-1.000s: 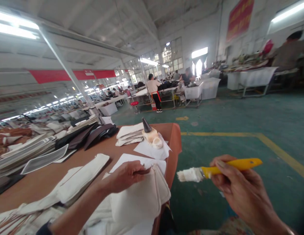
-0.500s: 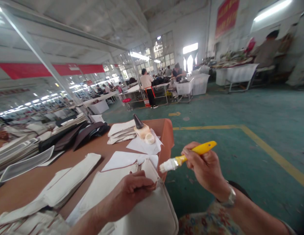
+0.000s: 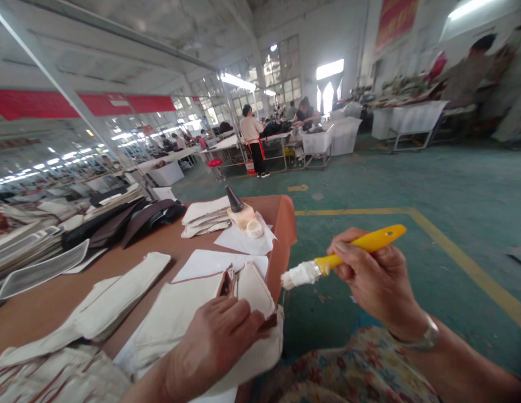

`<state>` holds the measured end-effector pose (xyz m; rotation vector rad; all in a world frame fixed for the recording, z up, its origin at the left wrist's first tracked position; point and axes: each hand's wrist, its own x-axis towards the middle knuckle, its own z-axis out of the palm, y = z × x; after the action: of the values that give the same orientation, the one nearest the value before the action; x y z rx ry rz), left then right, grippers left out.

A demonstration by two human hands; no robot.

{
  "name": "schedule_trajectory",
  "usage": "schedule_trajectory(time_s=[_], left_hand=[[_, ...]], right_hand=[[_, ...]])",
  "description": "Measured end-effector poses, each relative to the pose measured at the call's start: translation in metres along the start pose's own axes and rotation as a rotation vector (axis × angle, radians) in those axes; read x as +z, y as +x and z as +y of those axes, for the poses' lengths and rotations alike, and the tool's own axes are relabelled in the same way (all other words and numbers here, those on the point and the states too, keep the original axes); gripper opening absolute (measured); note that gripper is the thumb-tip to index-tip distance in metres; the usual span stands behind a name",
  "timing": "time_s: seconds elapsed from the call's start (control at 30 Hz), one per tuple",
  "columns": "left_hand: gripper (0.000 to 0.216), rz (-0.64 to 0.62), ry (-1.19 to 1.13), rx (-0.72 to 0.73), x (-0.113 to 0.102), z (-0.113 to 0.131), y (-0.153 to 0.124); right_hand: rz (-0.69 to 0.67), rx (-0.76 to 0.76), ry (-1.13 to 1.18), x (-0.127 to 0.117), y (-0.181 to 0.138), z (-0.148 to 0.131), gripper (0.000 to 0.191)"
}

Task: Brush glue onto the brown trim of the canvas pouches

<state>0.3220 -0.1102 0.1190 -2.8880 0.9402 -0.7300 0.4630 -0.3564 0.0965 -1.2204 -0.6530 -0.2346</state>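
My right hand point(image 3: 371, 280) is closed around the yellow handle of a paintbrush point(image 3: 301, 274). The brush points left, its bristle end coated in thick white stuff, and is held in the air just off the table's right edge. My left hand point(image 3: 220, 333) is closed, fingers curled over an off-white fabric piece point(image 3: 254, 288) with brown edging. The piece's right edge reaches past the table side and is lifted by the fingers. Beneath and beside it lie more off-white pieces point(image 3: 180, 310) on white paper point(image 3: 210, 262). My left fingertips are partly hidden.
On the brown tabletop point(image 3: 159, 291) stand a dark cone-tipped bottle point(image 3: 234, 200) and a stack of off-white pieces point(image 3: 205, 218). Further off-white pieces point(image 3: 117, 296) and dark panels point(image 3: 130, 218) lie left. Another person point(image 3: 252, 137) stands at a far table.
The right hand has moved right with the brush, away from the fabric. My left hand has shifted slightly, and the fabric's right part has drawn in to the left.
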Motion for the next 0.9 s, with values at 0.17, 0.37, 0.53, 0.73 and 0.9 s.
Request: schedule_trajectory(time_s=[0.17,0.37,0.53,0.73,0.9], left_hand=[[0.025,0.092,0.193,0.204,-0.007,0.014,0.005],[0.015,0.131,0.213,0.202,-0.010,0.012,0.002],[0.019,0.151,0.235,0.224,-0.006,0.012,0.000],[0.021,0.140,0.259,0.195,-0.004,0.000,0.001],[0.042,0.241,0.010,0.027,-0.010,-0.036,0.035]], right_hand=[[-0.199,-0.049,-0.017,0.013,-0.005,-0.025,0.021],[-0.519,-0.213,-0.249,0.006,-0.013,-0.033,0.019],[-0.327,-0.275,-0.242,0.004,-0.018,-0.038,0.012],[-0.476,-0.210,-0.272,0.011,-0.023,-0.029,0.017],[0.153,-0.088,-0.187,-0.011,-0.008,-0.044,0.016]])
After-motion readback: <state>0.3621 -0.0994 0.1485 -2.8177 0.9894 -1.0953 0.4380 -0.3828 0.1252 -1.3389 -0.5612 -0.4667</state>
